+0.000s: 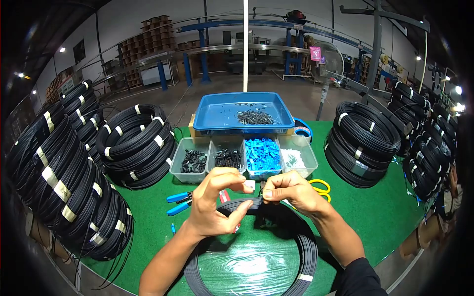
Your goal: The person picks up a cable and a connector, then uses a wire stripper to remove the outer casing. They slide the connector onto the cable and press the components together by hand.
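Observation:
A coil of black cable (307,246) lies in front of me on the green table, with a strip of pale tape at its lower right. Over the coil's far edge, my left hand (217,204) is open, thumb and fingers curved apart with nothing visible between them. My right hand (294,195) pinches a dark piece of cable between thumb and forefinger at the coil's far side; its tip is mostly hidden. Beyond the hands, clear bins hold black parts (227,159), blue connectors (263,154) and white pieces (293,159).
Blue-handled pliers (178,203) lie left of my hands, yellow-handled scissors (321,188) to the right. A blue tray (207,116) with dark scraps stands behind the bins. Stacked cable coils (64,182) rise at the left, and more coils (363,148) stand at the right.

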The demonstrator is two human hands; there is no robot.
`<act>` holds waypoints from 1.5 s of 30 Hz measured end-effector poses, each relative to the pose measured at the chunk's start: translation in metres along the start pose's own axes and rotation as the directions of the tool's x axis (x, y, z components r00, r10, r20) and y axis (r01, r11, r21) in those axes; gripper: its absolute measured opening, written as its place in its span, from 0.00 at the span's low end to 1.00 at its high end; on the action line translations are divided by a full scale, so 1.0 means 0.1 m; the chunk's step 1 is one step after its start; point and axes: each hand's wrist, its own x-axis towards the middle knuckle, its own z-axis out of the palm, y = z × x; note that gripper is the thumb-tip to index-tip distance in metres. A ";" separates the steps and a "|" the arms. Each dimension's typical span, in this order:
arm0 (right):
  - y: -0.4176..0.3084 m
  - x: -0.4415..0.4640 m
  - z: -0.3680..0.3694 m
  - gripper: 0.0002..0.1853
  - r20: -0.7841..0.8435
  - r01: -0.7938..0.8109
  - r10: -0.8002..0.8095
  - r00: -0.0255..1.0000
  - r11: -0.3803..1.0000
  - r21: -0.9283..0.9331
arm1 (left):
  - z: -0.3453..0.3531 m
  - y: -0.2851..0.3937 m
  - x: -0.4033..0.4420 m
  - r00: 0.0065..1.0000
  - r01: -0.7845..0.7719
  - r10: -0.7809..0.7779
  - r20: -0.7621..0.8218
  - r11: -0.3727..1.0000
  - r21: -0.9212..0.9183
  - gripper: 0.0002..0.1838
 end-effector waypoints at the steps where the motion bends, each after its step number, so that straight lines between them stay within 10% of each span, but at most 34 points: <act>1: 0.01 0.00 0.01 0.10 0.008 0.006 -0.006 1.000 1.000 -0.002 | 0.02 0.00 -0.01 1.000 -0.001 0.001 -0.007 1.000 -0.010 0.33; 15: 0.02 0.02 -0.08 0.10 -0.050 0.047 -0.048 0.998 0.999 -0.025 | -0.14 -0.05 0.00 0.962 0.052 -0.093 -0.256 0.985 -0.165 0.28; 20: 0.04 0.03 -0.07 0.09 -0.030 0.031 -0.031 0.999 0.999 -0.021 | -0.14 0.00 0.03 1.000 -0.007 0.007 -0.007 0.999 0.034 0.30; 39: 0.00 0.03 -0.10 0.08 -0.059 0.083 -0.086 0.995 0.995 -0.056 | -0.19 -0.07 -0.01 0.995 0.026 -0.019 -0.098 0.997 0.074 0.29; 45: 0.07 0.03 0.10 0.03 -0.124 0.319 -0.585 0.802 0.595 -0.738 | -0.17 -0.05 0.05 0.992 0.043 -0.036 -0.121 0.997 0.057 0.31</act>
